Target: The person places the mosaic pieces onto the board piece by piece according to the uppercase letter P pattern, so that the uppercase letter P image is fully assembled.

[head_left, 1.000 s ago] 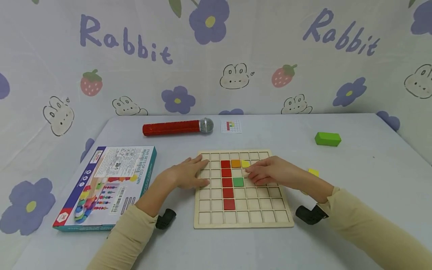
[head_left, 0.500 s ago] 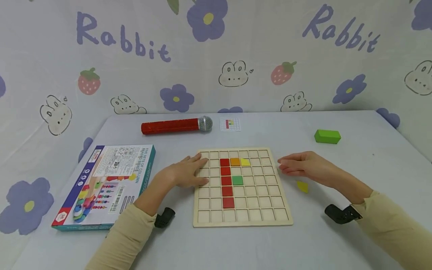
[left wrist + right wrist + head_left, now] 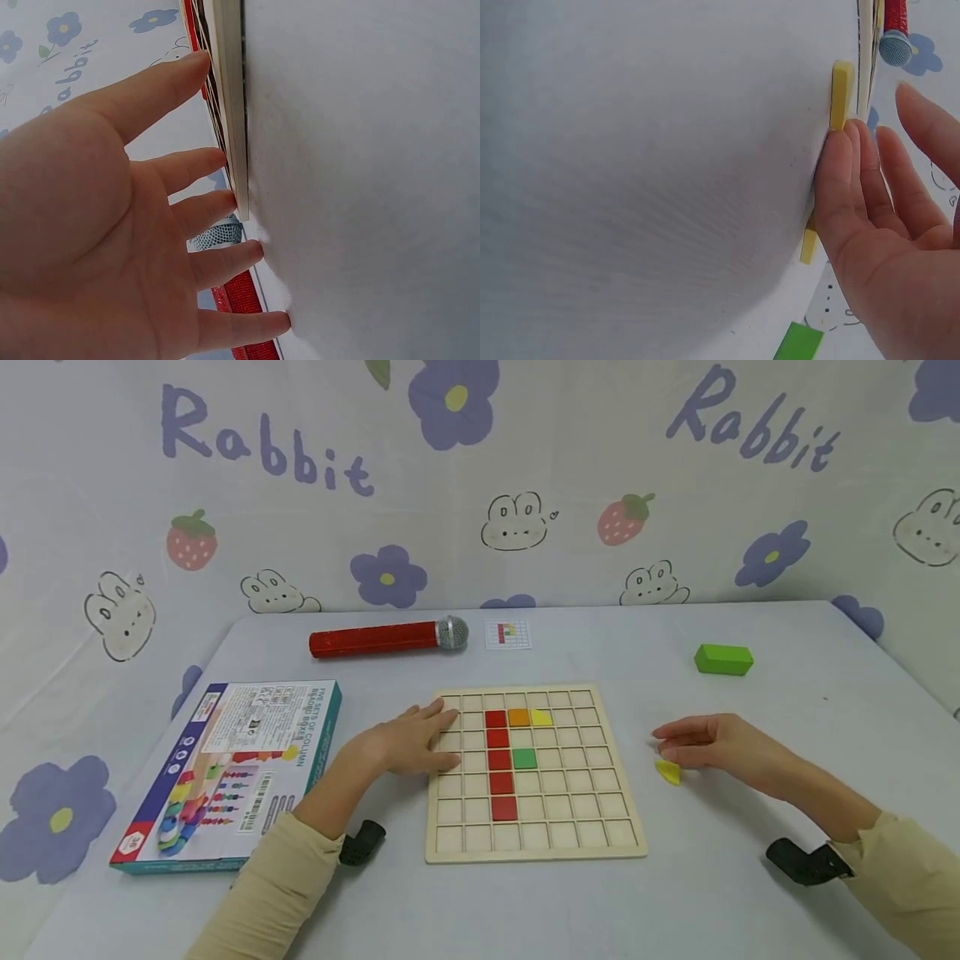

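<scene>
A wooden grid board (image 3: 536,852) lies on the table with a column of red tiles (image 3: 501,760), an orange tile (image 3: 518,717), a yellow tile (image 3: 541,717) and a green tile (image 3: 524,758) in its cells. My left hand (image 3: 408,739) rests at the board's left edge, fingers spread, thumb and some fingertips on the rim (image 3: 232,105). To the right of the board, my right hand (image 3: 723,750) is low over the table, its fingers extended. Its fingertips are right at a loose yellow piece (image 3: 668,772). Another yellow piece (image 3: 808,246), hidden in the head view, lies behind these fingers.
A red microphone (image 3: 386,637) and a small pattern card (image 3: 507,634) lie behind the board. A flat toy box (image 3: 232,768) is at the left. The green block (image 3: 723,659) stands at the back right.
My right hand has left the board's yellow tile and moved right to the loose yellow piece on the table. My left hand has stayed at the board's edge.
</scene>
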A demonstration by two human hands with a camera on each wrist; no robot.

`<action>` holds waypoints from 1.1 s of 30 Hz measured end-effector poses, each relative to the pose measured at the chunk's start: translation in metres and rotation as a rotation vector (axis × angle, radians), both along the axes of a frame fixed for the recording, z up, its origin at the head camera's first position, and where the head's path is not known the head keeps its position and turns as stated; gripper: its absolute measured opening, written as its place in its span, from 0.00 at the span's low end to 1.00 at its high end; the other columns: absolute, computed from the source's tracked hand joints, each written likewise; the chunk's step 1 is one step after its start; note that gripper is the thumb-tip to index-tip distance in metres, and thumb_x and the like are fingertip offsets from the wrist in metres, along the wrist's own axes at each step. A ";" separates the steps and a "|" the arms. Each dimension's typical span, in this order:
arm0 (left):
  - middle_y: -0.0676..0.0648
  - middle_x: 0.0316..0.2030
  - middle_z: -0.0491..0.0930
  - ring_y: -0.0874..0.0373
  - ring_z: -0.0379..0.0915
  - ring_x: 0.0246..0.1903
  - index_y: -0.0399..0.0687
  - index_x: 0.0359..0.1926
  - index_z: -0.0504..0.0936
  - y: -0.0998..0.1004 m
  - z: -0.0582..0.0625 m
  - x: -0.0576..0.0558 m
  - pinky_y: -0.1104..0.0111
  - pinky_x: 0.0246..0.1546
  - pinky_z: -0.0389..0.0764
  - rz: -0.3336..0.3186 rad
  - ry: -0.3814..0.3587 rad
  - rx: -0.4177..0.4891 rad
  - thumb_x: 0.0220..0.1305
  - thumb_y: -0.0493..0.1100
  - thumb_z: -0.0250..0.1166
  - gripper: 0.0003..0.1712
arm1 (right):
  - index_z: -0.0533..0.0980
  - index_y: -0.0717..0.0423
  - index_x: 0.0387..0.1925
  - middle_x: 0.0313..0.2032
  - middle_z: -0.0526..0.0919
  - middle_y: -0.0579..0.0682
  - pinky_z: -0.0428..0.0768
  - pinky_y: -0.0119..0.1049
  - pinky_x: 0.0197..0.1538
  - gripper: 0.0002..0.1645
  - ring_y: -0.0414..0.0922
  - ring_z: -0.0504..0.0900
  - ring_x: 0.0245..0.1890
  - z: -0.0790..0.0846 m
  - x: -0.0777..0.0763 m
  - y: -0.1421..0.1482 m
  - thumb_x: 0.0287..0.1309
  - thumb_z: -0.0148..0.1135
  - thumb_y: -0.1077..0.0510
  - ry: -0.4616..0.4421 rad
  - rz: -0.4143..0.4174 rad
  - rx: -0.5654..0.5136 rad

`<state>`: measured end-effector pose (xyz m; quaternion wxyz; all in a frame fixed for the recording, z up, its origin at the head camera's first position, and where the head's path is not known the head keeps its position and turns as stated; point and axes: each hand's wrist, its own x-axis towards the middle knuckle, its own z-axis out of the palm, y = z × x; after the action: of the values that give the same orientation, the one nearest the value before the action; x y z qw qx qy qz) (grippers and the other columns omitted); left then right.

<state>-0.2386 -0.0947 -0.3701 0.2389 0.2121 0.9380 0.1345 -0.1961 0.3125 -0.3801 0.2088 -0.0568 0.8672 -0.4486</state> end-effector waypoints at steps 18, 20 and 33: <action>0.45 0.74 0.42 0.41 0.36 0.71 0.49 0.74 0.52 0.000 0.001 0.001 0.45 0.65 0.50 -0.006 0.003 0.005 0.67 0.56 0.58 0.42 | 0.79 0.64 0.47 0.36 0.80 0.49 0.77 0.28 0.35 0.23 0.45 0.76 0.36 -0.005 0.015 -0.013 0.47 0.74 0.63 0.265 0.055 0.149; 0.45 0.74 0.42 0.41 0.36 0.71 0.49 0.74 0.52 0.000 0.001 0.001 0.45 0.65 0.50 -0.006 0.001 0.006 0.67 0.56 0.58 0.42 | 0.79 0.63 0.46 0.34 0.79 0.49 0.76 0.28 0.34 0.22 0.45 0.75 0.35 -0.005 0.016 -0.012 0.46 0.74 0.63 0.266 0.052 0.162; 0.45 0.74 0.42 0.41 0.36 0.71 0.50 0.75 0.51 0.000 0.001 0.002 0.44 0.65 0.49 -0.005 0.008 0.006 0.67 0.56 0.58 0.42 | 0.74 0.69 0.51 0.41 0.78 0.57 0.82 0.32 0.36 0.23 0.47 0.81 0.34 0.003 0.013 -0.012 0.56 0.67 0.61 0.204 -0.091 0.123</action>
<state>-0.2370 -0.0947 -0.3691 0.2346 0.2156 0.9381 0.1360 -0.1836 0.3003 -0.3771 0.1019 -0.0499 0.9115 -0.3954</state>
